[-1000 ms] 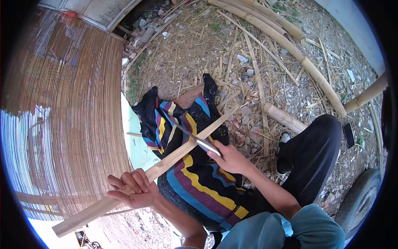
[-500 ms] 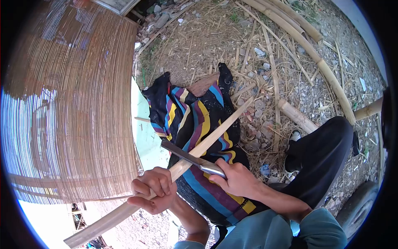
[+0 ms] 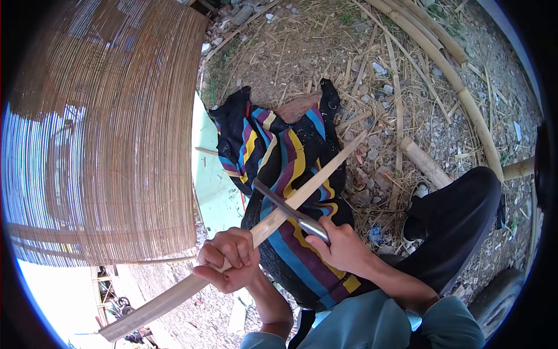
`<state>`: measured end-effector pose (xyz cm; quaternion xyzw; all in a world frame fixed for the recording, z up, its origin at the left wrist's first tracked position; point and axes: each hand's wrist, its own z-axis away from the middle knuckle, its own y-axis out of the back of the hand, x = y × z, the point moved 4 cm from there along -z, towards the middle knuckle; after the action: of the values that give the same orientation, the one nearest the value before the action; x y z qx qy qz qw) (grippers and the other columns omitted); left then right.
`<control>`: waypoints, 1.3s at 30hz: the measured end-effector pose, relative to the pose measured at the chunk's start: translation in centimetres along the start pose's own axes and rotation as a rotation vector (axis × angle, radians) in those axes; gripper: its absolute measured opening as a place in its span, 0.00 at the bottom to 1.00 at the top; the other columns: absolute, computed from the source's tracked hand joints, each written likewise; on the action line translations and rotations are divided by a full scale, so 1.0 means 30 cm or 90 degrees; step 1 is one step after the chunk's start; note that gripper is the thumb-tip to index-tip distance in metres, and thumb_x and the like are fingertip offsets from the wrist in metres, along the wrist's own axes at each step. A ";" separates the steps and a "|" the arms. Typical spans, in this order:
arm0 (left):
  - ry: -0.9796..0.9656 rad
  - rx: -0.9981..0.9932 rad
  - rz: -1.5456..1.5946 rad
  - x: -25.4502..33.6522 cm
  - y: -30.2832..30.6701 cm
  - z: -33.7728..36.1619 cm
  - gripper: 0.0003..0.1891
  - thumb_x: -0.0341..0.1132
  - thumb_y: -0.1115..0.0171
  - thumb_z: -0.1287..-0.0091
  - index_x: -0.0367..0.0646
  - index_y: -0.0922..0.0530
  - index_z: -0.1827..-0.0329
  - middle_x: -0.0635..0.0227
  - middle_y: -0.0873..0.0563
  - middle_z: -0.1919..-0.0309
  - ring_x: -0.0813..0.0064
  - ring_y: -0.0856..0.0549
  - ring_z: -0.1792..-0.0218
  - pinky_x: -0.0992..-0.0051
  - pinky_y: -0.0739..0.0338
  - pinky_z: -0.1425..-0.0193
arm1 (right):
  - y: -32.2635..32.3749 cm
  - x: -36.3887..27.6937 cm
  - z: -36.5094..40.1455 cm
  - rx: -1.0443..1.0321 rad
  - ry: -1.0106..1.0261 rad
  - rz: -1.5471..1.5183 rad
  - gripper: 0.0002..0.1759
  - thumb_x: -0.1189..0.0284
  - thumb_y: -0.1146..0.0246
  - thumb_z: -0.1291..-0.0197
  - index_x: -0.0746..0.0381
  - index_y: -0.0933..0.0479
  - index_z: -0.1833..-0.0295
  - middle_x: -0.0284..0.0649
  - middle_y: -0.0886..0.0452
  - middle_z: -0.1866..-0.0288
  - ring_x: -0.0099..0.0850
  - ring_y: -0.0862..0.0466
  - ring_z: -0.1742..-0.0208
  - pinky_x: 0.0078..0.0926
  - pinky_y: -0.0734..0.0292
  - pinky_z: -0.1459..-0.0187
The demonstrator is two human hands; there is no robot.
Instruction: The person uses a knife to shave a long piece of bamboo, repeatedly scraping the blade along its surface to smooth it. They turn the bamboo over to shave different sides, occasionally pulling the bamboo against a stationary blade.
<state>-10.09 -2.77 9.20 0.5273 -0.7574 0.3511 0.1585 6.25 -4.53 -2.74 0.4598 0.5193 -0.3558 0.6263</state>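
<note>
A long pale bamboo strip [image 3: 325,170] runs diagonally from lower left to upper right, over a striped black, blue, purple and yellow cloth [image 3: 302,262]. My left hand [image 3: 229,260] is wrapped round the strip below its middle. In my right hand [image 3: 340,241] is the metal handle of a knife [image 3: 288,210], whose dark blade lies across the strip, pointing to the upper left. The fingers of my right hand are closed round the handle and partly hidden behind it.
A slatted bamboo blind [image 3: 116,151] hangs on the left beside a pale green panel [image 3: 215,180]. Bamboo poles [image 3: 474,110] and a short bamboo piece [image 3: 424,161] lie on the littered ground at the right. A tyre [image 3: 499,302] is at the lower right.
The view has shifted, so most things appear further right. The knife blade has moved up along the strip, away from my left hand. Both hands keep their hold.
</note>
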 end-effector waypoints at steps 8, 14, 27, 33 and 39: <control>0.016 -0.072 -0.035 -0.003 -0.048 -0.013 0.23 0.52 0.62 0.26 0.53 0.44 0.80 0.78 0.41 0.96 0.89 0.42 0.98 0.90 0.44 0.92 | 0.025 0.195 -0.024 0.037 -0.071 0.028 0.21 0.57 0.38 0.41 0.66 0.28 0.57 0.50 0.23 0.83 0.50 0.19 0.78 0.43 0.23 0.77; 0.033 0.049 0.002 -0.005 0.016 -0.003 0.23 0.53 0.60 0.27 0.54 0.44 0.80 0.77 0.42 0.96 0.89 0.45 0.97 0.87 0.51 0.92 | -0.015 0.164 -0.012 0.016 -0.100 -0.017 0.23 0.54 0.41 0.39 0.65 0.28 0.55 0.53 0.21 0.79 0.55 0.19 0.75 0.46 0.23 0.74; 0.009 0.036 -0.052 -0.016 -0.051 0.000 0.24 0.54 0.60 0.27 0.54 0.45 0.81 0.77 0.40 0.96 0.88 0.41 0.98 0.89 0.44 0.92 | 0.088 0.312 -0.036 0.081 -0.095 0.050 0.21 0.56 0.41 0.38 0.66 0.26 0.61 0.53 0.22 0.80 0.52 0.19 0.75 0.45 0.23 0.74; 0.014 0.101 -0.029 -0.007 -0.007 -0.005 0.23 0.54 0.60 0.27 0.55 0.45 0.80 0.77 0.42 0.95 0.87 0.43 0.97 0.87 0.46 0.92 | 0.064 0.222 -0.030 0.065 -0.097 0.043 0.22 0.55 0.42 0.38 0.65 0.27 0.58 0.53 0.22 0.80 0.52 0.19 0.75 0.45 0.24 0.74; 0.015 -0.019 -0.007 -0.018 -0.075 -0.012 0.25 0.55 0.63 0.27 0.52 0.45 0.81 0.77 0.41 0.95 0.87 0.41 0.97 0.86 0.47 0.91 | 0.072 -0.059 -0.043 -0.019 0.065 0.048 0.24 0.51 0.40 0.40 0.65 0.28 0.60 0.51 0.23 0.83 0.53 0.20 0.76 0.45 0.23 0.75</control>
<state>-7.88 -2.60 9.95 0.5250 -0.7575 0.3451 0.1775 7.45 -2.67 -0.63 0.4869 0.5381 -0.3003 0.6190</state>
